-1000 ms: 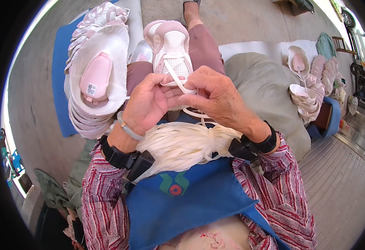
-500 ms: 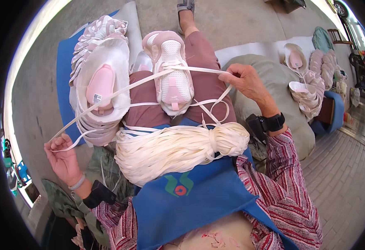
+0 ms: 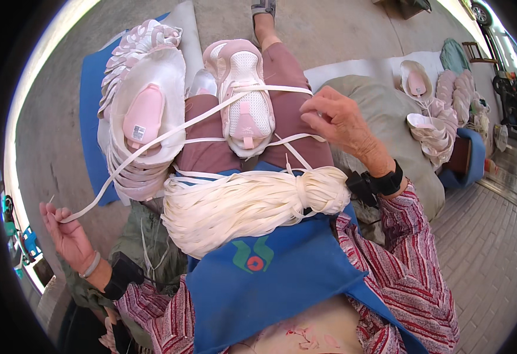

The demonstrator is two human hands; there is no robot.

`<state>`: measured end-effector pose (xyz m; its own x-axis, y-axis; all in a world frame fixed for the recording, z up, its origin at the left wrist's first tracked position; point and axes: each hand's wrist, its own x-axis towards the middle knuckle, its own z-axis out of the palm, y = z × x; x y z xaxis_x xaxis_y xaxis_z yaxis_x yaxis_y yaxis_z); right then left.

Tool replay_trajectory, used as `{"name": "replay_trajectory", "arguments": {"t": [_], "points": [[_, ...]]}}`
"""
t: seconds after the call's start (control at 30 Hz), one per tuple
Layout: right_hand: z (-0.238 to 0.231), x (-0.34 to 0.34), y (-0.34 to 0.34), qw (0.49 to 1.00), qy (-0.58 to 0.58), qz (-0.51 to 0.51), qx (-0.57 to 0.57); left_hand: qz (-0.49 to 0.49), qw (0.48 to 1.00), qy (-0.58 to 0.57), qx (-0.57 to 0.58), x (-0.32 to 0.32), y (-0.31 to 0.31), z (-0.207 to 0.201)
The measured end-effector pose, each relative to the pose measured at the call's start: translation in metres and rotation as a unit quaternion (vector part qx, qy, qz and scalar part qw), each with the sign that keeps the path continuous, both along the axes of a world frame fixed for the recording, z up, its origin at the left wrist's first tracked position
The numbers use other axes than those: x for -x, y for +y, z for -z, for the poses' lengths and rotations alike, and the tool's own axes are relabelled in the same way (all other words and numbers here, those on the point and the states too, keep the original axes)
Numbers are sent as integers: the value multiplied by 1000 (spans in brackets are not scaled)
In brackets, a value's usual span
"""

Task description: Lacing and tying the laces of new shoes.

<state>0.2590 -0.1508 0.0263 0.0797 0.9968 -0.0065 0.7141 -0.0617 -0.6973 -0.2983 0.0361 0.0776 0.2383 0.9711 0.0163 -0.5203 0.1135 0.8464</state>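
A pink and white shoe upper [image 3: 245, 112] lies between my thighs. Across it runs a flat white shoelace [image 3: 179, 125], strung out toward both sides. At the far left, my left hand [image 3: 72, 239] pinches this lace near its end, with the tip sticking up past the fingers. Right of the upper is my right hand [image 3: 344, 124], its fingers curled closed where the lace meets them; the exact grip is partly hidden. A second strand loops low beside the upper toward that hand. Nearer me, a thick tied bundle of cream laces [image 3: 235, 209] rests across my lap on the blue apron [image 3: 270, 277].
To the left stands a stack of nested pink and white shoe uppers [image 3: 173, 76] on a blue cloth [image 3: 91, 118]. More uppers [image 3: 438, 127] sit at the right near a blue chair [image 3: 471, 159]. A grey-green cushion-like heap [image 3: 376, 106] lies beside my right thigh.
My left hand has moved outward and down, drawing the lace with it. My right hand has shifted slightly toward the upper, and the loop under it has shrunk.
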Motion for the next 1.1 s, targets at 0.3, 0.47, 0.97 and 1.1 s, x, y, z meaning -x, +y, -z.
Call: {"name": "replay_trajectory", "arguments": {"t": [0.3, 0.47, 0.97, 1.1], "points": [[13, -2, -1, 975, -164, -148, 25, 282, 895, 340, 61, -301, -38, 24], [40, 7, 2, 991, -111, -76, -20, 280, 818, 491, -107, -299, -43, 69], [33, 4, 18, 979, -122, -160, -36, 184, 744, 573, -290, -318, -29, 86], [26, -4, 2, 985, -147, -79, 38, 197, 760, 569, -245, -323, -23, 92]]}}
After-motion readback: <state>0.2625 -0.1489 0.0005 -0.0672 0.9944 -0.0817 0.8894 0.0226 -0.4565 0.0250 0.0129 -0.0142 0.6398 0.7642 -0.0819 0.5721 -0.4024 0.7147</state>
